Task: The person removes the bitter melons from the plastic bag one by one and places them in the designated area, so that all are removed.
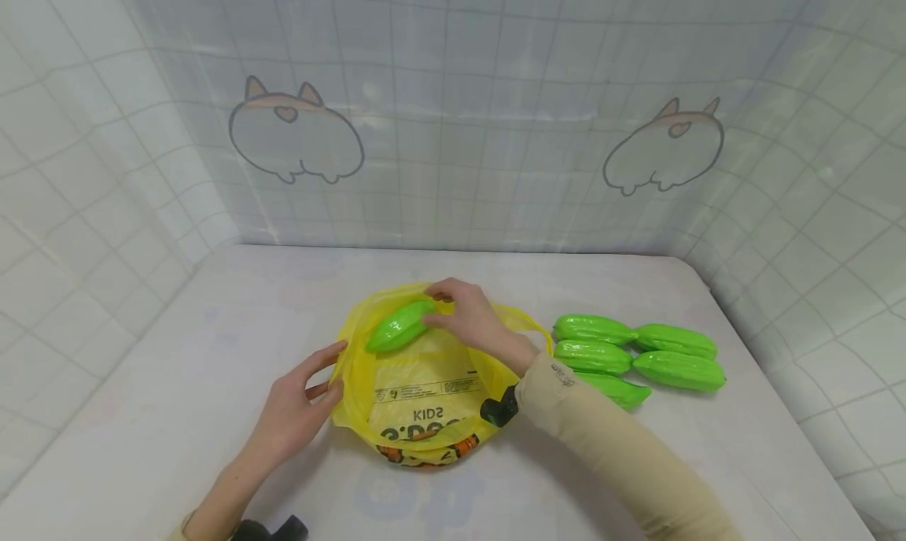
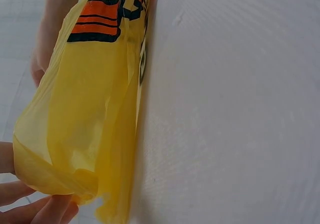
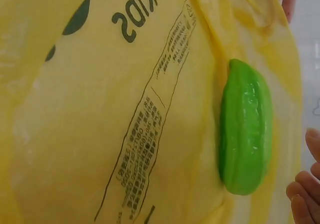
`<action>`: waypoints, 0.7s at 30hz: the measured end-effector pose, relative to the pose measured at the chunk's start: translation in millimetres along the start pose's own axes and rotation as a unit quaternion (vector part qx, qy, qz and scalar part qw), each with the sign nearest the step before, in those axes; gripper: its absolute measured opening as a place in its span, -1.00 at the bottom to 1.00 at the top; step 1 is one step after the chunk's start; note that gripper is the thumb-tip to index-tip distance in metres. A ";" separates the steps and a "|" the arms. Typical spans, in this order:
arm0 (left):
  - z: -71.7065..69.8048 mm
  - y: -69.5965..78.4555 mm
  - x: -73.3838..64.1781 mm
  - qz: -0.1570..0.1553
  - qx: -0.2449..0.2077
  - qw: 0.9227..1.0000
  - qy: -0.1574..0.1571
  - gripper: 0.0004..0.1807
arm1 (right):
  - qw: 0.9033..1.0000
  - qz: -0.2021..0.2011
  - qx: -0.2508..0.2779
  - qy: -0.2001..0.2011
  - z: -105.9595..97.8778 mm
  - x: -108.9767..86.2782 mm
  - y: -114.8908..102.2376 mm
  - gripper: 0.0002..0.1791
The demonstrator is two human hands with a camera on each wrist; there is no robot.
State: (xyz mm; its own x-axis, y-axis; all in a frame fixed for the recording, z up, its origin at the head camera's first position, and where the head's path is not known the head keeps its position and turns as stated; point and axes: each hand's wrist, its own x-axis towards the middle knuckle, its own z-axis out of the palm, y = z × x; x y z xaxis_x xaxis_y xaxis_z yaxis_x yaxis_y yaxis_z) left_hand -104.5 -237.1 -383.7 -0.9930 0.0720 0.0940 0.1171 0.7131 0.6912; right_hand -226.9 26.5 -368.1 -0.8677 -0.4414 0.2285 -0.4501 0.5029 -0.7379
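A yellow plastic bag (image 1: 425, 360) with black lettering sits on the table, its mouth spread wide. My left hand (image 1: 300, 403) holds the bag's left rim, fingers and thumb at the edge; the left wrist view shows the fingers (image 2: 52, 209) against the plastic. Inside the bag, at its far left side, lies a long, glossy green, ridged toy vegetable (image 1: 400, 326) with a pointed tip. My right hand (image 1: 467, 313) reaches over the bag's mouth, relaxed fingers near the vegetable's right end. In the right wrist view these fingers (image 3: 302, 199) are apart from the green vegetable (image 3: 246, 129).
To the right of the bag, several more green toy vegetables (image 1: 593, 357) lie close together on the white table (image 1: 269, 305). Curtains (image 1: 453, 132) with a grid pattern and cartoon animals stand behind the table and along both sides.
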 end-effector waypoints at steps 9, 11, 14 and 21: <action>0.9 -2.8 1.0 -0.001 0.000 1.000 -0.002 -0.40 | 0.999 0.028 -0.020 -0.020 9.9 10.0 3.7 -0.50; 0.7 -2.8 1.3 0.000 -0.001 1.000 -0.002 -0.40 | 0.999 0.034 -0.025 -0.023 11.8 12.5 5.2 -0.49; 0.4 -2.6 1.3 0.001 -0.002 1.000 -0.001 -0.40 | 0.998 0.045 -0.038 -0.029 14.3 16.2 7.1 -0.46; -0.3 -2.7 2.2 -0.005 0.003 1.000 -0.004 -0.39 | 0.997 0.055 -0.052 -0.036 19.4 22.2 12.7 -0.42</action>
State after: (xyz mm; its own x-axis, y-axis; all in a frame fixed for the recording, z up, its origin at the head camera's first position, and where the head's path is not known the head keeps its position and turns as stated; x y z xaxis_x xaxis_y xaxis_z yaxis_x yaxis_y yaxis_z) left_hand -107.0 -239.1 -385.2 -0.9943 0.0697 0.0810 0.1064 0.7184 0.6875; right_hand -247.9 8.7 -384.8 -0.8974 -0.4294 0.1016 -0.3759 0.6233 -0.6857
